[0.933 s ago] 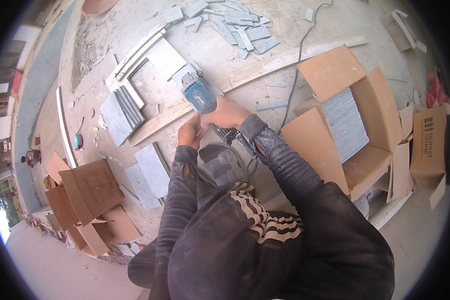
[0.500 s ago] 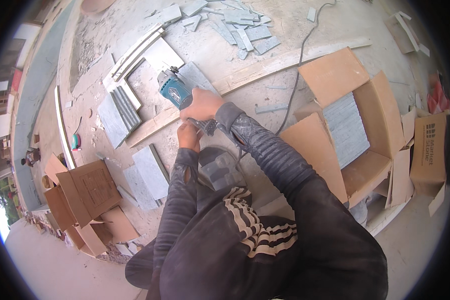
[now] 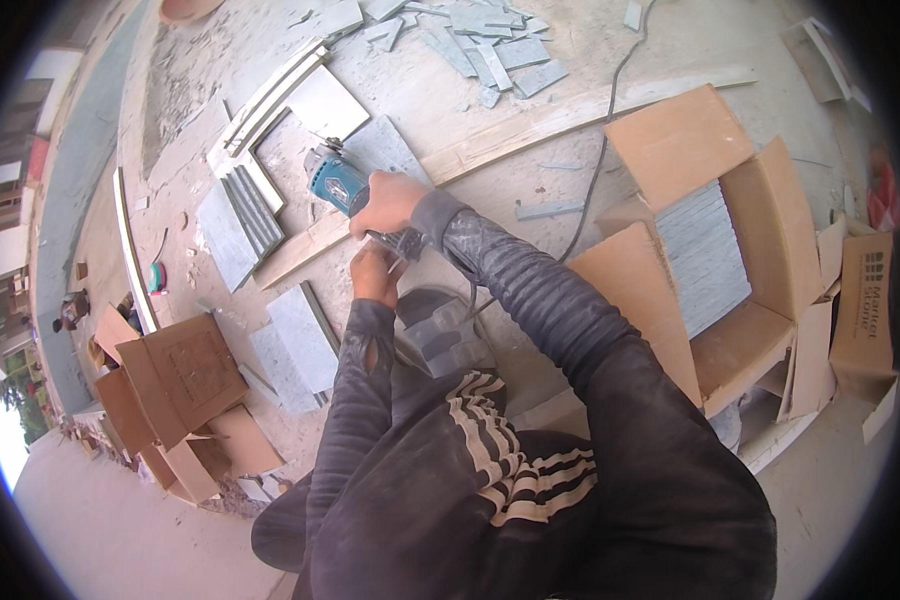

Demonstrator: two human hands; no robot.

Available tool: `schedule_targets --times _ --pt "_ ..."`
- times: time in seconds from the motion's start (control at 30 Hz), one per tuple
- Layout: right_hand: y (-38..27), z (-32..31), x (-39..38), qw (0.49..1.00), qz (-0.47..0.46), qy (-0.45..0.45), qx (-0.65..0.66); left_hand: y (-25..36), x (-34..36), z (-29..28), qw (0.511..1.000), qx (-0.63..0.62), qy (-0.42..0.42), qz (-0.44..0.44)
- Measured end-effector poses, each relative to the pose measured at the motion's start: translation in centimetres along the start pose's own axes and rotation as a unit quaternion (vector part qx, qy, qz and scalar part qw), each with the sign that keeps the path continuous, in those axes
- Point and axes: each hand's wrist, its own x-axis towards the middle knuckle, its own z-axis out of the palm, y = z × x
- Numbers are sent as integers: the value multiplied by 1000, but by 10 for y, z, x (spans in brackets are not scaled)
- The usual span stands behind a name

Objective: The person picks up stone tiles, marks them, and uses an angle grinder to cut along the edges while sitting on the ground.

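Note:
A teal angle grinder (image 3: 335, 180) points up and left, its head above a grey stone tile (image 3: 390, 150) beside a white tile (image 3: 325, 100). My right hand (image 3: 390, 200) is closed on the grinder's body. My left hand (image 3: 372, 275) is closed just below the tool's dark rear part, around something thin and pale that I cannot make out. Fluted grey tiles (image 3: 253, 210) lie to the left. More grey tiles (image 3: 300, 345) lie beside my left forearm.
Stone offcuts (image 3: 500, 55) lie ahead. A long plank (image 3: 570, 120) and black cable (image 3: 610, 120) cross the floor. An open carton of tiles (image 3: 755, 225) stands at right, torn cartons (image 3: 175, 380) at left. Another person (image 3: 67, 315) is at far left.
The grinder and both my hands have moved left over the last second, and the grinder's head now sits farther toward the white tile. Both hands remain closed.

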Motion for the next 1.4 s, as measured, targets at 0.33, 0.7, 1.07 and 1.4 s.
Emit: schedule_targets --times 0.33,0.7,1.07,1.4 --pt "5 1 11 1000 7 -2 -9 3 -2 1 1000 -6 -14 -17" --pt "18 -2 -34 999 34 -24 8 -2 8 -13 1000 18 -23 7" --pt "42 -4 -133 998 51 11 38 6 6 -5 999 20 -34 -3" --pt "49 -13 -206 981 63 11 182 15 2 16 996 -20 -84 -33"
